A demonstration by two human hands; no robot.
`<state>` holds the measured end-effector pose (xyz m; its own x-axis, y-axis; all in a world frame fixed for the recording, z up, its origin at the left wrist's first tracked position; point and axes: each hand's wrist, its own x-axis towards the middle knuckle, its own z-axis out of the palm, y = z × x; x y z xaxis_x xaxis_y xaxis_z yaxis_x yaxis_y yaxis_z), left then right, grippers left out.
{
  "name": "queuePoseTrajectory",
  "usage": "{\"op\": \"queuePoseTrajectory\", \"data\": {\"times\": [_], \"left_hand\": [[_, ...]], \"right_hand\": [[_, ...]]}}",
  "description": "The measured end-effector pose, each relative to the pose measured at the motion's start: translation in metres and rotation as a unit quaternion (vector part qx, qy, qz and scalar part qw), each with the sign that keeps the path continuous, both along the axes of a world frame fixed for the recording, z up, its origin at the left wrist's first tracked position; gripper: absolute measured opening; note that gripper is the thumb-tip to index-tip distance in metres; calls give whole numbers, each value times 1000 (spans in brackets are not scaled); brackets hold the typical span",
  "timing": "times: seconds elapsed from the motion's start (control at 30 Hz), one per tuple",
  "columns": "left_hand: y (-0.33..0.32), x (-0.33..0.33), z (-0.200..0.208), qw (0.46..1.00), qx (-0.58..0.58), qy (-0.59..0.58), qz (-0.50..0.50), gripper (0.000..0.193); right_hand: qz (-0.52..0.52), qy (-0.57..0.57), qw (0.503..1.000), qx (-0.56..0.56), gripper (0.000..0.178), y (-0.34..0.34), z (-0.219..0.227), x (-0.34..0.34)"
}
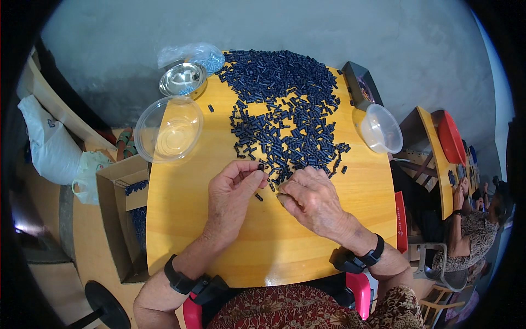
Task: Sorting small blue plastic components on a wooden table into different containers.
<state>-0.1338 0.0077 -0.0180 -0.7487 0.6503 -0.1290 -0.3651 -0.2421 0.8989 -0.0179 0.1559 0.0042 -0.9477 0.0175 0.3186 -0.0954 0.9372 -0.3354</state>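
Between the thumb and index finger of my left hand (pixel 231 197) is a small black plastic part (pixel 261 166), held upright just at the near edge of the pile. My right hand (pixel 319 204) is closed beside it, fingers curled down over the nearest parts; whatever they pinch is hidden beneath them. A large heap of short black cylindrical plastic parts (pixel 282 77) covers the far half of the yellow wooden table (pixel 263 247) and thins out toward my hands. One loose black part (pixel 258 197) lies next to my left fingertips.
Left on the table are a clear plastic bowl (pixel 143 143), a steel bowl (pixel 183 71) and a plastic bag (pixel 198 54). Right are a dark box (pixel 361 82) and a translucent bowl (pixel 383 129). A cardboard box (pixel 114 230) stands at lower left; another person (pixel 468 241) sits at right.
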Motion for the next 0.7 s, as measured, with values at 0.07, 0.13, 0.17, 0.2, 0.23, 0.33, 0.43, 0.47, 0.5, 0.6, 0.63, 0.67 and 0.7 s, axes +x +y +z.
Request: {"op": "queuePoseTrajectory", "data": {"times": [0.07,0.13,0.17,0.2,0.23,0.33,0.43,0.47,0.5,0.6,0.63,0.67,0.7], "left_hand": [[-1,0,-1,1000,0,-1,-1,14],[0,0,-2,1000,8,13,-3,15],[0,0,-2,1000,10,13,-4,15],[0,0,-3,1000,1,17,-11,15],[0,0,-4,1000,-8,22,-20,15],[0,1,-1,999,-25,25,-13,14],[-4,-2,-4,999,-26,32,-12,14],[-7,-2,-5,999,-28,31,-10,14],[-5,-2,-6,999,-22,30,-15,15],[0,0,-6,1000,-15,23,-12,15],[2,0,-7,1000,-2,15,-11,15],[4,0,-5,1000,-4,16,-9,15],[3,-1,-1,1000,-2,20,-13,15]], "right_hand": [[2,-5,1000,3,9,1,-1,-3],[4,-8,1000,8,9,2,-2,-4],[3,-5,1000,1,10,3,-4,-2],[3,-2,1000,-5,11,4,-5,-2],[2,-2,1000,-5,11,7,-1,-1],[-3,102,992,-72,14,9,35,2],[-2,169,979,-112,17,-7,94,15],[9,205,971,-125,18,-11,101,18],[31,200,967,-157,18,-13,99,22],[53,142,972,-181,15,-2,44,33],[21,73,989,-128,13,6,28,41],[-6,2,997,-77,11,12,20,46],[-4,0,997,-79,11,12,22,49]]}}
